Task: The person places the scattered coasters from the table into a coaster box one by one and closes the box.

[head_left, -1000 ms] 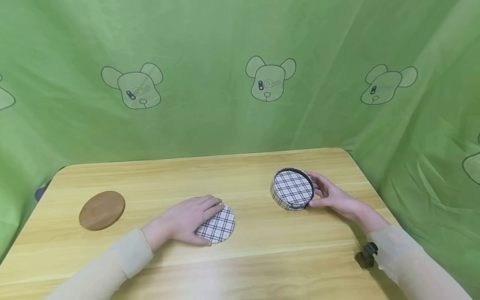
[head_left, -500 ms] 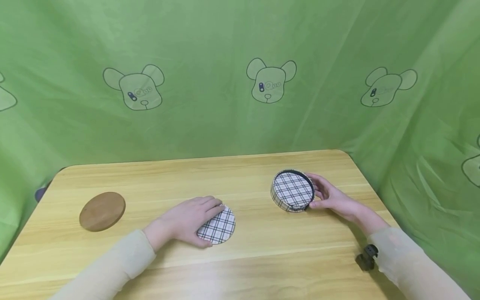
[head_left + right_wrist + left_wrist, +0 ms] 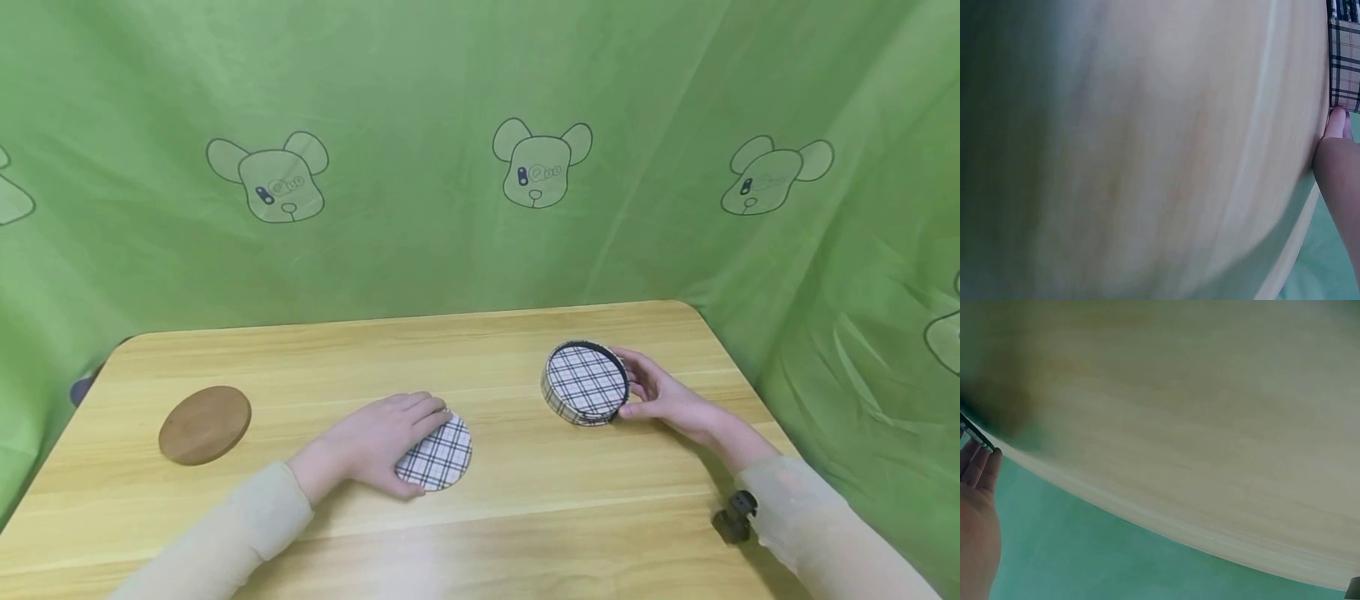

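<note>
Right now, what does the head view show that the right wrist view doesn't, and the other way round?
Only the head view shows the brown disc, the left hand on the plaid disc, and the mouse drawings. The right wrist view adds no new object, just a closer look at the side of the round plaid box, cut off by the picture's edge. Both show that box, the right hand, the wooden table and green cloth.

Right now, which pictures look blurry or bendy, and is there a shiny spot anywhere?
Head view: fairly sharp, with a pale glare on the near part of the table; left wrist view: dim, tabletop smeared and its edge curving, the left hand clearer; right wrist view: streaky, dark on the left, the table edge bowed, the plaid box clearer.
</note>
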`<state>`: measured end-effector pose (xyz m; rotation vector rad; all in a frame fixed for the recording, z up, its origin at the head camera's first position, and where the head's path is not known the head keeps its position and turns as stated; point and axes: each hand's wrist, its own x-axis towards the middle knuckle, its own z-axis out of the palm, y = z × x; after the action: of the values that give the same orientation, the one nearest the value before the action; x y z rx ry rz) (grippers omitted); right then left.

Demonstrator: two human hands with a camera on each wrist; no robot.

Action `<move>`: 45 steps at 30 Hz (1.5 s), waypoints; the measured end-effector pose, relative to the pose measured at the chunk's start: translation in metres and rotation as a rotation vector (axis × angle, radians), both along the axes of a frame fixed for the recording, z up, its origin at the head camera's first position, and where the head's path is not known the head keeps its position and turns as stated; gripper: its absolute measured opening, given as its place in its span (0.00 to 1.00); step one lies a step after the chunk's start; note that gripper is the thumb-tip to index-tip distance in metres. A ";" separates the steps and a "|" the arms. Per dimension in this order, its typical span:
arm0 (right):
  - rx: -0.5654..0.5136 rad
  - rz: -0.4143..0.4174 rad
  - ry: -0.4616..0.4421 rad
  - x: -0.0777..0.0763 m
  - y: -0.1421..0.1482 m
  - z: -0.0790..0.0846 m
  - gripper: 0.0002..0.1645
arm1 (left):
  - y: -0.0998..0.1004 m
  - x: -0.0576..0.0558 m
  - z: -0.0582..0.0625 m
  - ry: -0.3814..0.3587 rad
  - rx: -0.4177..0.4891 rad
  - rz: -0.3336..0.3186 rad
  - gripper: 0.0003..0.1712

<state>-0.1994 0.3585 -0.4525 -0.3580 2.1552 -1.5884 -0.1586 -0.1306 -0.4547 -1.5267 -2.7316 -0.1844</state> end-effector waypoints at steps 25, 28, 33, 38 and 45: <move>-0.013 0.005 0.003 0.001 -0.002 0.000 0.62 | 0.027 -0.015 0.002 0.042 0.027 -0.016 0.65; -0.010 0.005 0.003 0.000 -0.002 0.001 0.62 | 0.032 -0.018 0.004 0.044 0.036 -0.021 0.65; -0.015 0.006 0.006 -0.001 -0.002 0.000 0.62 | 0.039 -0.022 0.007 0.038 0.046 -0.016 0.65; -0.022 0.008 0.007 -0.001 -0.002 -0.001 0.62 | 0.047 -0.025 0.010 0.021 0.041 0.000 0.66; -0.019 0.004 0.005 0.000 -0.001 0.000 0.62 | 0.060 -0.030 0.011 0.030 0.048 0.008 0.65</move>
<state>-0.1995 0.3575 -0.4527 -0.3723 2.1429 -1.6086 -0.1888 -0.0706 -0.4435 -1.4937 -2.6894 -0.2237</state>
